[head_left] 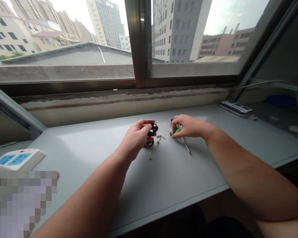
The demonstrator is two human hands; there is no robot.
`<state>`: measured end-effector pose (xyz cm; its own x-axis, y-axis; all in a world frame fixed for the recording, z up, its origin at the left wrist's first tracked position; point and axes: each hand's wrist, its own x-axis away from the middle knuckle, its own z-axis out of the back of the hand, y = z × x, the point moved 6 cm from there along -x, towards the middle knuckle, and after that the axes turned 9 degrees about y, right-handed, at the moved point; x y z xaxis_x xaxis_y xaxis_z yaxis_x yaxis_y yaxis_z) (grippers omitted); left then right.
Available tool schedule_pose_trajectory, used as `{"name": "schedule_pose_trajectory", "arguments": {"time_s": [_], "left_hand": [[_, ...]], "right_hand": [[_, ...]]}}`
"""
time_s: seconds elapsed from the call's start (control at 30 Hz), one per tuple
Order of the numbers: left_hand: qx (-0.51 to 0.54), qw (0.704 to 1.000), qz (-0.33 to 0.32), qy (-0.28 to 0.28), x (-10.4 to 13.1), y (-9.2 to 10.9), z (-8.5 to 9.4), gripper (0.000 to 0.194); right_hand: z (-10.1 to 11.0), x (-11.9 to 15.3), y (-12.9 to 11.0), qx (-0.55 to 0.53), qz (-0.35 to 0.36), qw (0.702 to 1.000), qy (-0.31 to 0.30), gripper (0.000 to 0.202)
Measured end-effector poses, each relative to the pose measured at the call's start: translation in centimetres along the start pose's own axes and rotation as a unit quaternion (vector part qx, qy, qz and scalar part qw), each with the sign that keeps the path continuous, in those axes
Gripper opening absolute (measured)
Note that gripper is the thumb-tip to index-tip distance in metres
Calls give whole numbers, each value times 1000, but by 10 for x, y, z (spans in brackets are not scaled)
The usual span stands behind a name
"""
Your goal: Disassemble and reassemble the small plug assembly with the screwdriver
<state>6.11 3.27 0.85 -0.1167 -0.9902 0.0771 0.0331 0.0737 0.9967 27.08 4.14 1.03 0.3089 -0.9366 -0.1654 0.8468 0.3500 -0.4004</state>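
Observation:
My left hand (139, 134) is closed on a black round plastic housing (153, 128) with openings in it, held just above the table. Under those fingers lies another dark round part (149, 143), partly hidden. Fingertips of my right hand (182, 127) pinch a small green piece (171, 133), seemingly a circuit board, from which a thin wire sticks out to the left. Beside and partly behind that hand is a screwdriver (186, 145) with a green and black handle, its metal shaft pointing toward me. Small metal parts (159, 140) lie between the hands.
One tiny part (150, 159) lies nearer me on the grey table (89, 145). A white power strip (21, 158) with blue sockets stands at the left, above a pixelated patch. At the back right is a black and white device (235, 108). A window lies beyond the table.

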Motion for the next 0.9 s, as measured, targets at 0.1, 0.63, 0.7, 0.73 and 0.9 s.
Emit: {"name": "schedule_pose_trajectory", "arguments": {"time_s": [0.1,0.63,0.7,0.73,0.9], "left_hand": [[9,1000,-14,14,-3,3,5,23],[25,999,-31,27,-4,7,9,23],[28,999,-25,31,-4,7,9,23],[30,999,-22,32,-5,7,9,23],[51,998,2,24,-3,5,8,24]], "right_hand": [[-4,-1,1,22,-5,1000,12,20],[-28,-6,-32,26,72,996,53,10],[-30,-7,-35,33,82,995,51,11],[-30,-7,-36,42,92,994,48,12],[-18,-2,-42,24,135,989,54,13]]}}
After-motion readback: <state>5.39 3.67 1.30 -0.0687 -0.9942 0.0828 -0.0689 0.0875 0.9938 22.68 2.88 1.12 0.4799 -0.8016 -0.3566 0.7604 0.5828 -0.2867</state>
